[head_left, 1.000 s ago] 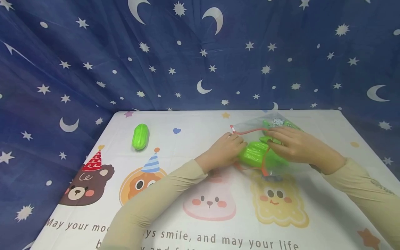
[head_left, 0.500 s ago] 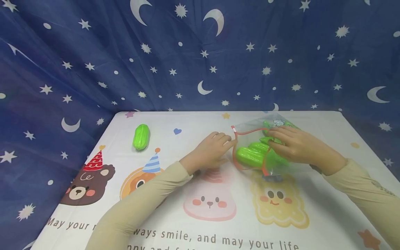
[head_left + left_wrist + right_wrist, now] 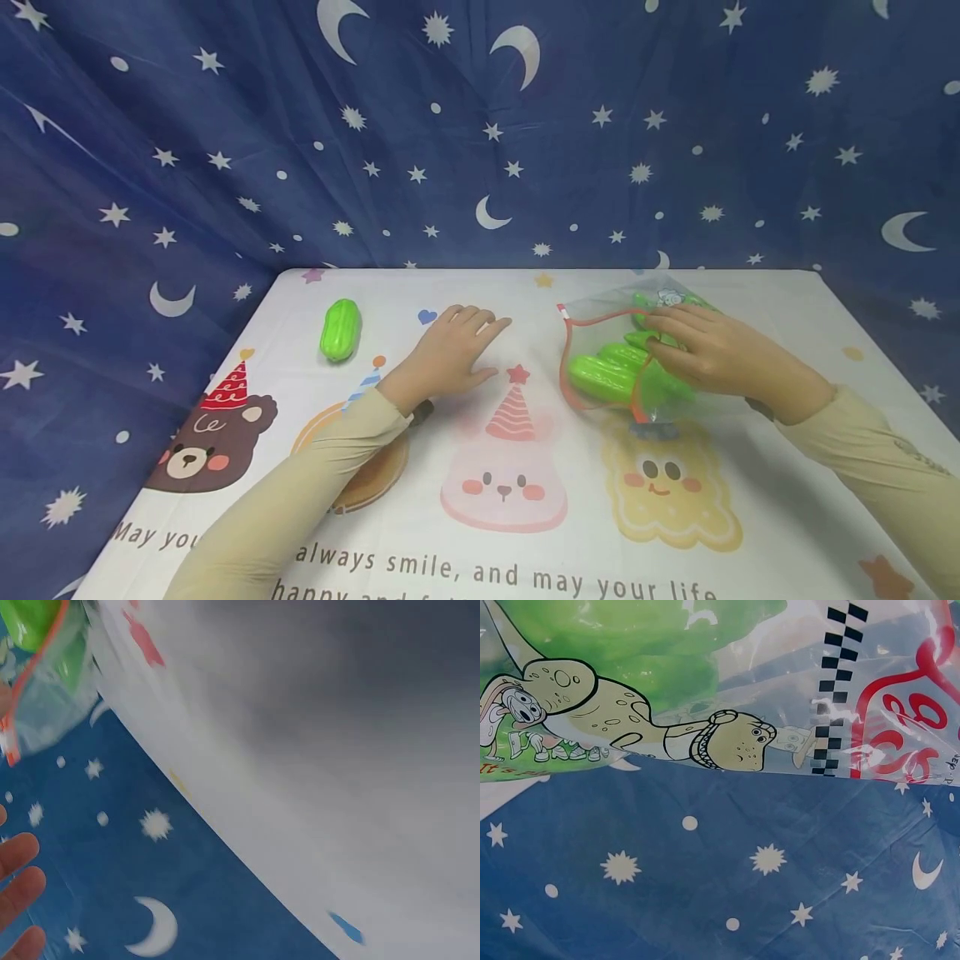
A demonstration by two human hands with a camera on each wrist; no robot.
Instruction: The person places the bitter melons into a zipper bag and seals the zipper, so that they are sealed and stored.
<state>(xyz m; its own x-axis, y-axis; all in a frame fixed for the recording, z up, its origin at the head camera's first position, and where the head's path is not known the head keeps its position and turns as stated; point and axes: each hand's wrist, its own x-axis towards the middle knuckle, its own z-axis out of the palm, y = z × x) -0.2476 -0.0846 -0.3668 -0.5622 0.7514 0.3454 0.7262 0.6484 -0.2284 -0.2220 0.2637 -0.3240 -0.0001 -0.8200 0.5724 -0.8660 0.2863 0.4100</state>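
Note:
My right hand (image 3: 712, 350) holds a clear zip bag (image 3: 592, 329) by its upper side, fingers bent over the plastic. The bag's red-edged mouth gapes toward the left. Inside lie several bright green, ridged, oblong pieces (image 3: 600, 377) that look like toy cucumbers; the hand hides part of them. Cartoon dinosaur print (image 3: 731, 742) shows on the bag in the right wrist view. My left hand (image 3: 453, 350) hovers left of the bag, fingers spread and holding nothing. Farther left, a single green ridged piece (image 3: 341, 330) lies on the table.
The white tablecloth (image 3: 420, 508) bears printed cartoon figures and lettering. Behind the table's far edge hangs a blue curtain (image 3: 420, 125) with moons and stars, which also runs along the left side.
My left hand has drawn back from the bag's mouth and moved left, leaving a green piece inside. The right hand keeps its hold on the bag.

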